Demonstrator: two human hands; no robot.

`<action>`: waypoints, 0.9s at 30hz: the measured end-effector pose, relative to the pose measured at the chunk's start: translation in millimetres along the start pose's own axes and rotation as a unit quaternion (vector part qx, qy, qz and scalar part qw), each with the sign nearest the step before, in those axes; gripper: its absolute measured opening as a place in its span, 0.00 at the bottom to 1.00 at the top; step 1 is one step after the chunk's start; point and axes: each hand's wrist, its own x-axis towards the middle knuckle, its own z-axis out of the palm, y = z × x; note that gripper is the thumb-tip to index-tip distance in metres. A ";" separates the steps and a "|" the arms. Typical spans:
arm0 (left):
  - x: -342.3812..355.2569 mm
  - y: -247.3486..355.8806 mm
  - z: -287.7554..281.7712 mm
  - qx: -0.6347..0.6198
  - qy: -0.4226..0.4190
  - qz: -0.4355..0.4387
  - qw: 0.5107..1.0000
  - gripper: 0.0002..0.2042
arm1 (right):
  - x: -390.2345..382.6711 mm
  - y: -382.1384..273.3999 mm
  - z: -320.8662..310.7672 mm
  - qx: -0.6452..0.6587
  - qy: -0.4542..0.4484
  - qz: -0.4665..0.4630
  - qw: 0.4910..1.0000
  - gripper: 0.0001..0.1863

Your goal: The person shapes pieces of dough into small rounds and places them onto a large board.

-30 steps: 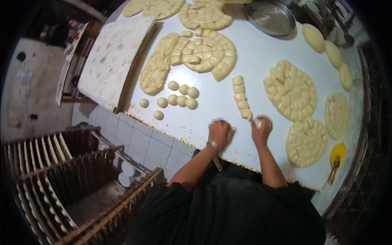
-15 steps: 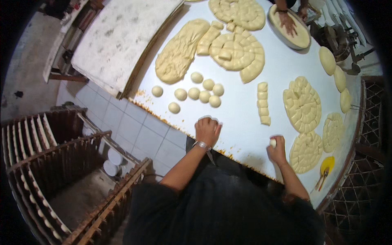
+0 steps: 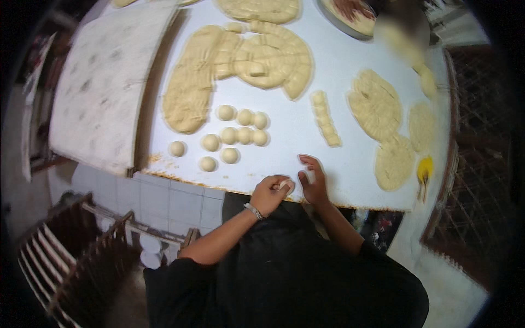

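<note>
Pale tiles point(image 3: 186, 205) run along below the near edge of the white table point(image 3: 290, 123), with a slatted rack point(image 3: 98, 265) and white buckets point(image 3: 151, 251) down to the left; a large white board point(image 3: 104, 76), smudged grey, covers the table's left end; and right at the near edge, both hands are in play! The left hand point(image 3: 268, 194), a bracelet point(image 3: 253, 211) at its wrist, has its grip curled in, pinching a small pale dough piece point(image 3: 285, 186) between thumb and fingers; just beside it comes the right hand point(image 3: 314, 183), its grip spread, thumb well clear of the fingers, and nothing held in it; up ahead lies a strip of dough point(image 3: 326, 119), cut crosswise into joined segments, apart from both hands; over to the left sit ten smooth dough balls point(image 3: 229, 135), some close together in short rows, others standing off alone; behind them stretches a long dough slab point(image 3: 188, 82), and touching it, a big scored dough round point(image 3: 276, 57); on the right side, two more scored rounds point(image 3: 376, 104) touch one another, a flatter round point(image 3: 421, 128) beside them, and a yellow patch point(image 3: 425, 168) nearer the edge; at the far side, another person's hand point(image 3: 354, 7) presses into dough inside a round metal pan point(image 3: 339, 24).
</note>
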 end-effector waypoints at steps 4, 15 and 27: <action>27.7 -38.5 67.2 0.094 -0.105 -0.091 0.986 0.15 | -50.6 59.3 -56.2 -0.180 -0.184 -0.116 0.959 0.13; 183.0 39.4 204.0 0.271 0.243 -0.034 0.931 0.25 | -36.8 153.7 -197.1 -0.321 -0.077 -0.164 0.930 0.17; 88.0 6.2 197.5 0.414 0.282 -0.064 0.863 0.19 | 34.1 140.3 -157.2 -0.201 -0.013 -0.150 0.968 0.15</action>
